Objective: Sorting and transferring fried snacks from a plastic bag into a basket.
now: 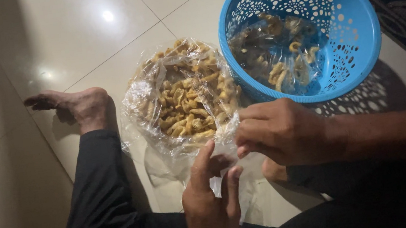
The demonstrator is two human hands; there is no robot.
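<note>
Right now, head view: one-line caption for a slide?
Seated on a tiled floor, left hand and right hand pinch a small clear plastic bag beside a snack-filled bag and blue basket.

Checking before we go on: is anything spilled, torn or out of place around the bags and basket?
Nothing stands out. The snacks stay inside the open clear bag and the packets inside the blue basket; no pieces show on the floor tiles.

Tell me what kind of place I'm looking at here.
Probably a home floor: glossy pale floor tiles, a person seated with a bare foot out, a blue perforated plastic basket beside a clear bag of fried snacks.
</note>
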